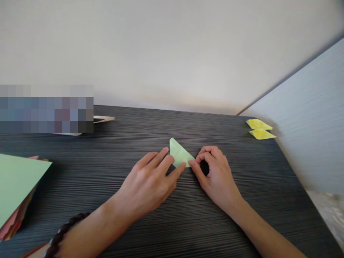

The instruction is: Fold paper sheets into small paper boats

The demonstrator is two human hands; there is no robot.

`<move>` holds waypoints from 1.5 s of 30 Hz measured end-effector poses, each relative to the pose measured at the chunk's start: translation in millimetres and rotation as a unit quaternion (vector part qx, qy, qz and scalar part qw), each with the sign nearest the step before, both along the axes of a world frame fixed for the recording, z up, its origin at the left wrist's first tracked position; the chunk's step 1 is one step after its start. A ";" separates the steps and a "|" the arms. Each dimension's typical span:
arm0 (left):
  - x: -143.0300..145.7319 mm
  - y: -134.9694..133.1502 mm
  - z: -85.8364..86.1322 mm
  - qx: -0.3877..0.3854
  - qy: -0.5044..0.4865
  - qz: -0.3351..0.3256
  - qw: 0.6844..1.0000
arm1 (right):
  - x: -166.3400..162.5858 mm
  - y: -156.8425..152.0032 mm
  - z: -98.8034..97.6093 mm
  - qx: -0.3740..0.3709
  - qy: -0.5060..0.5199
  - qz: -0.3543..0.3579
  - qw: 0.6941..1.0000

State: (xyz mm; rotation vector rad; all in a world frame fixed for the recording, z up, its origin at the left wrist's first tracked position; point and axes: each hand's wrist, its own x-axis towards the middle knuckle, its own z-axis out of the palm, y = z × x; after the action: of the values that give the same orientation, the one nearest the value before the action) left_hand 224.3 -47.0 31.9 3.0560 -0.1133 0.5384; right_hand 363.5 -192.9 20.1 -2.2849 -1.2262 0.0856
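Note:
A small light-green folded paper [178, 153], triangular, lies flat on the dark striped table [134, 215] near its middle. My left hand [150, 182] rests on the table with its fingers stretched out, the fingertips pressing the paper's left and lower edges. My right hand [213, 172] is curled, its thumb and forefinger pinched at the paper's right corner. A dark bead bracelet [66, 229] sits on my left wrist.
Two yellow folded paper pieces [259, 129] lie at the table's far right corner by a pale wall panel [309, 122]. A stack of coloured sheets with a green one on top [16, 182] sits at the left edge. A blurred-out area lies at the far left.

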 end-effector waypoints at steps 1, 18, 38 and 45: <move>0.0 -0.2 0.3 0.000 0.000 0.001 1.000 | 0.1 -0.1 -0.2 0.000 -0.001 0.000 1.000; 1.4 -6.6 3.4 0.001 0.022 0.023 0.999 | 5.6 -0.6 0.3 0.001 0.048 -0.006 0.999; 0.8 -5.0 6.6 -0.001 -0.001 0.015 1.000 | 2.0 0.1 3.8 0.012 0.048 0.009 0.999; 1.8 -3.6 8.9 -0.012 -0.019 0.009 1.000 | 8.3 -5.8 7.5 0.009 0.088 0.023 0.996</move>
State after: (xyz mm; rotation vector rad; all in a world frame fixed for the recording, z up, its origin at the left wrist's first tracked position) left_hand 226.1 -50.7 40.8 3.0260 -0.0810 0.5956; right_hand 371.7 -198.6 27.6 -2.1811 -1.1833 0.2856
